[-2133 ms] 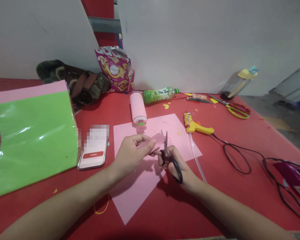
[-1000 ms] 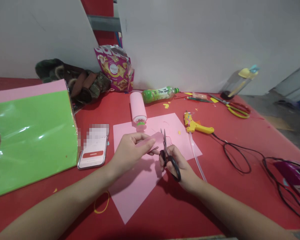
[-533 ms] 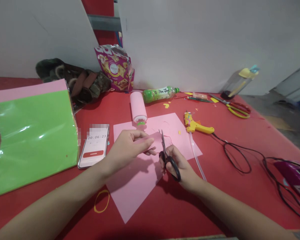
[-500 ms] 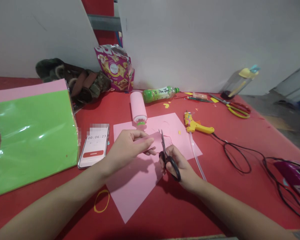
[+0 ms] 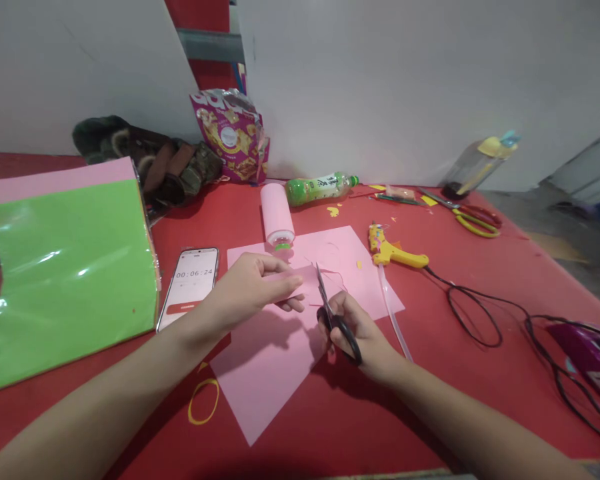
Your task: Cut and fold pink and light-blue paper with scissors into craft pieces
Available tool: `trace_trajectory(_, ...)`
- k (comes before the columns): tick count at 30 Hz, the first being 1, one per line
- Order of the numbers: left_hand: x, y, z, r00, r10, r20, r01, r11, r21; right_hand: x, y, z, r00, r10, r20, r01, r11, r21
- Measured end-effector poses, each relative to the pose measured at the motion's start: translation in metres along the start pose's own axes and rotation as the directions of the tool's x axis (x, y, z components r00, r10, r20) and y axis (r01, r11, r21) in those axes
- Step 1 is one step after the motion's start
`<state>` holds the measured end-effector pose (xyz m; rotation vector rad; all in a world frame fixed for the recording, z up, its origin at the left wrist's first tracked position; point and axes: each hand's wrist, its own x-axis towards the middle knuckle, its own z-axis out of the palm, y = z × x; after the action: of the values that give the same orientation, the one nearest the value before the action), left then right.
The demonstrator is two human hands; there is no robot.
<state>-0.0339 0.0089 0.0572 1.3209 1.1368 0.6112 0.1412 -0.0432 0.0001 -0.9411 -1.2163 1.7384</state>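
Note:
My left hand pinches a small pink paper piece above the table, fingers closed on it. My right hand grips black-handled scissors, whose blades point up and touch the right edge of that piece. Under both hands lies a large pink paper sheet on the red table.
A phone showing a timer lies left of my hands, beside a wrapped green and pink paper pack. A pink-wrapped bottle, a green bottle, a yellow glue gun with black cable, other scissors and a yellow rubber band lie around.
My left hand and the pink piece have shifted a little to the left, and the scissors have tilted left with them. The large sheet has slid slightly.

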Motion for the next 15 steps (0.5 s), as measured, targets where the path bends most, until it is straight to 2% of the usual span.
trace_trajectory(9,0.0000,0.0005,-0.0019,0.999,-0.021,0.029,0.022,0.999,-0.031,-0.0012,0.0019,-0.0009,0.998,0.057,-0.003,-0.057,0.998,-0.001)
trace_trajectory(15,0.0001,-0.0005,-0.0027,0.999,-0.028,0.043,0.030,0.998,-0.055,-0.0016,0.0038,-0.0013,0.999,0.042,0.017,-0.042,0.999,0.015)
